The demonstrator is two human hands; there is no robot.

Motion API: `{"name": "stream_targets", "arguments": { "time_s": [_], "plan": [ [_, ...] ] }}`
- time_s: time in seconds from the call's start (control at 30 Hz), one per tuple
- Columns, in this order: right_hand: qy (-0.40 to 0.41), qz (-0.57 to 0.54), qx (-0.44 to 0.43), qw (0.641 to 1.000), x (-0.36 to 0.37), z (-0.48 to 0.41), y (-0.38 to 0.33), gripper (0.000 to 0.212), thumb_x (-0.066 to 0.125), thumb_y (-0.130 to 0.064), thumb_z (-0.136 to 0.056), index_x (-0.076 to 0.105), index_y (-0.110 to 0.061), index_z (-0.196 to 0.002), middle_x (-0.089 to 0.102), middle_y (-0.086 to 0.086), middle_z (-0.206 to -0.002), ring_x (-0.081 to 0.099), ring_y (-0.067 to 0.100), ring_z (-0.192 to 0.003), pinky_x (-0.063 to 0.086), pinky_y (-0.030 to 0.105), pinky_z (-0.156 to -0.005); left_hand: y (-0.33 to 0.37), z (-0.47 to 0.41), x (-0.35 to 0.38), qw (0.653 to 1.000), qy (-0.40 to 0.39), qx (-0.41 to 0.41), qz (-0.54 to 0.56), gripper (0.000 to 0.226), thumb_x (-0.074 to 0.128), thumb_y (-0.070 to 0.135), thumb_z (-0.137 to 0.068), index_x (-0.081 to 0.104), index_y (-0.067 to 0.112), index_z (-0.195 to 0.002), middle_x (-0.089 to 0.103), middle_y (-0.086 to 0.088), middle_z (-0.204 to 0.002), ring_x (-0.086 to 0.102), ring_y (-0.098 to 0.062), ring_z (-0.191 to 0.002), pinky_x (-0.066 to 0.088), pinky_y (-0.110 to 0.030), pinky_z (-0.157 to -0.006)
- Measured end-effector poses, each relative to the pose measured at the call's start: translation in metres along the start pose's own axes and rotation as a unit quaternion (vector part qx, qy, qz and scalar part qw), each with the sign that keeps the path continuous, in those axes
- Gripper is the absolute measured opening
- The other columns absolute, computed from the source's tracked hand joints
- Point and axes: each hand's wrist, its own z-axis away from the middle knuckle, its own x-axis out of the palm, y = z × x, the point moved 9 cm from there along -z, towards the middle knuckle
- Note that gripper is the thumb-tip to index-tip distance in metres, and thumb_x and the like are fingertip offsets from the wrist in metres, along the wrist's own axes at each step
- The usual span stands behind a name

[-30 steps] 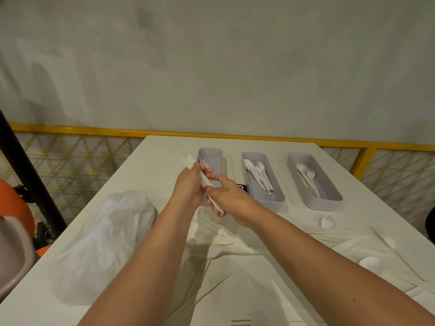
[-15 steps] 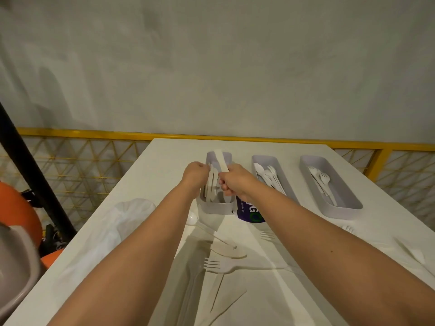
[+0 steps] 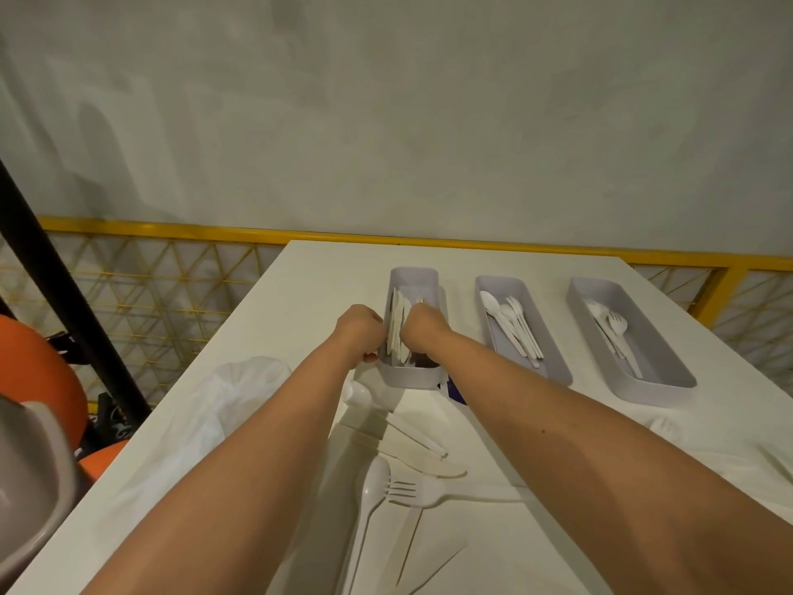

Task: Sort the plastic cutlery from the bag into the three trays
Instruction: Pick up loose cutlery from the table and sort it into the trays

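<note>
Three grey trays stand in a row on the white table. The left tray (image 3: pixel 414 277) holds white knives (image 3: pixel 396 326) standing on edge. My left hand (image 3: pixel 359 332) is curled at that tray's left wall and holds the knives. My right hand (image 3: pixel 424 331) reaches into the same tray, fingers curled down onto the knives, fingertips hidden. The middle tray (image 3: pixel 500 283) holds spoons (image 3: pixel 510 324). The right tray (image 3: pixel 594 286) holds forks (image 3: pixel 609 325). A crumpled clear plastic bag (image 3: pixel 240 397) lies left of my left arm.
Loose white cutlery lies between my arms: a spoon (image 3: pixel 372 487), a fork (image 3: pixel 422 492), a knife (image 3: pixel 433 468). More pieces lie at the right (image 3: pixel 665 427). A yellow mesh railing (image 3: pixel 171 231) runs behind the table. A black post (image 3: pixel 64 294) and an orange object (image 3: pixel 34 375) are at left.
Both hands carried a bundle of knives forward from above the table to the left tray. The right hand lowered its raised knife into the tray. The view shifted closer.
</note>
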Motion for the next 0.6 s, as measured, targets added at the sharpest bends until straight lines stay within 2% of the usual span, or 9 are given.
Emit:
{"name": "stream_targets", "arguments": {
  "time_s": [0.07, 0.13, 0.17, 0.2, 0.27, 0.37, 0.47, 0.53, 0.6],
  "plan": [
    [-0.006, 0.057, -0.01, 0.998, 0.004, 0.002, -0.003, 0.041, 0.042, -0.011, -0.097, 0.039, 0.002, -0.136, 0.05, 0.02, -0.129, 0.044, 0.028, -0.125, 0.036, 0.028, -0.102, 0.0, 0.001, 0.0, 1.0, 0.001, -0.001, 0.006, 0.031, 0.041, -0.01, -0.086, 0.047, 0.012, -0.065, 0.05, -0.01, -0.069, 0.047, -0.027, -0.071, 0.041, -0.024, -0.048],
    [-0.003, 0.088, -0.012, 0.996, 0.003, 0.006, -0.001, 0.043, 0.041, -0.014, -0.098, 0.035, -0.001, -0.139, 0.05, 0.018, -0.1, 0.045, 0.026, -0.102, 0.034, 0.027, -0.098, 0.001, 0.004, 0.001, 1.0, 0.0, -0.001, 0.007, 0.031, 0.041, -0.01, -0.086, 0.046, 0.012, -0.064, 0.048, -0.009, -0.068, 0.045, -0.026, -0.07, 0.041, -0.024, -0.048],
    [0.004, 0.072, -0.02, 0.997, 0.001, 0.008, -0.001, 0.042, 0.043, -0.012, -0.097, 0.037, 0.002, -0.137, 0.047, 0.021, -0.097, 0.044, 0.029, -0.092, 0.035, 0.028, -0.092, 0.002, 0.006, 0.001, 1.0, -0.003, -0.002, 0.006, 0.031, 0.041, -0.01, -0.085, 0.045, 0.012, -0.063, 0.047, -0.009, -0.068, 0.044, -0.026, -0.07, 0.04, -0.025, -0.048],
    [0.008, 0.079, -0.039, 0.996, -0.001, 0.009, -0.004, 0.041, 0.045, -0.009, -0.095, 0.04, 0.005, -0.133, 0.048, 0.023, -0.108, 0.046, 0.032, -0.094, 0.036, 0.032, -0.088, 0.002, 0.006, 0.001, 1.0, -0.004, -0.001, 0.005, 0.03, 0.041, -0.01, -0.085, 0.046, 0.011, -0.064, 0.047, -0.009, -0.068, 0.044, -0.026, -0.071, 0.04, -0.025, -0.048],
    [0.041, 0.087, -0.081, 0.992, -0.012, 0.017, -0.009, 0.037, 0.048, -0.005, -0.091, 0.045, 0.006, -0.127, 0.045, 0.025, -0.129, 0.048, 0.037, -0.114, 0.04, 0.036, -0.09, 0.001, 0.006, 0.001, 1.0, -0.003, -0.002, 0.002, 0.025, 0.041, -0.01, -0.085, 0.05, 0.008, -0.07, 0.049, -0.012, -0.075, 0.044, -0.027, -0.076, 0.04, -0.026, -0.049],
    [0.016, 0.088, -0.081, 0.993, -0.019, 0.027, -0.013, 0.043, 0.053, -0.006, -0.09, 0.046, -0.003, -0.133, 0.047, 0.014, -0.135, 0.05, 0.027, -0.121, 0.043, 0.028, -0.094, 0.002, 0.008, -0.001, 1.0, 0.004, -0.001, -0.016, 0.022, 0.044, -0.006, -0.087, 0.051, 0.007, -0.072, 0.051, -0.013, -0.079, 0.048, -0.029, -0.075, 0.044, -0.03, -0.055],
    [-0.016, 0.074, -0.08, 0.994, -0.025, 0.041, -0.013, 0.038, 0.052, -0.007, -0.092, 0.053, -0.012, -0.13, 0.052, 0.006, -0.134, 0.052, 0.019, -0.121, 0.044, 0.025, -0.095, 0.006, 0.015, -0.009, 0.997, 0.032, 0.009, -0.063, 0.026, 0.044, 0.0, -0.092, 0.049, 0.008, -0.067, 0.048, -0.008, -0.072, 0.051, -0.026, -0.07, 0.048, -0.035, -0.073],
    [0.0, 0.099, -0.135, 0.986, -0.029, 0.06, -0.018, 0.03, 0.053, -0.008, -0.092, 0.059, -0.012, -0.121, 0.059, 0.008, -0.121, 0.059, 0.021, -0.104, 0.047, 0.026, -0.085, 0.012, 0.022, -0.017, 0.994, 0.051, 0.03, -0.09, 0.018, 0.044, 0.002, -0.093, 0.062, 0.0, -0.094, 0.058, -0.015, -0.092, 0.054, -0.028, -0.085, 0.045, -0.033, -0.078],
    [0.035, 0.129, -0.217, 0.967, -0.03, 0.085, -0.026, 0.023, 0.053, -0.008, -0.091, 0.065, -0.011, -0.111, 0.063, 0.009, -0.103, 0.057, 0.022, -0.086, 0.046, 0.028, -0.075, 0.012, 0.029, -0.024, 0.992, 0.065, 0.044, -0.104, 0.03, 0.044, 0.004, -0.093, 0.058, -0.001, -0.119, 0.06, -0.019, -0.117, 0.057, -0.032, -0.103, 0.047, -0.034, -0.085]
  ]
}}
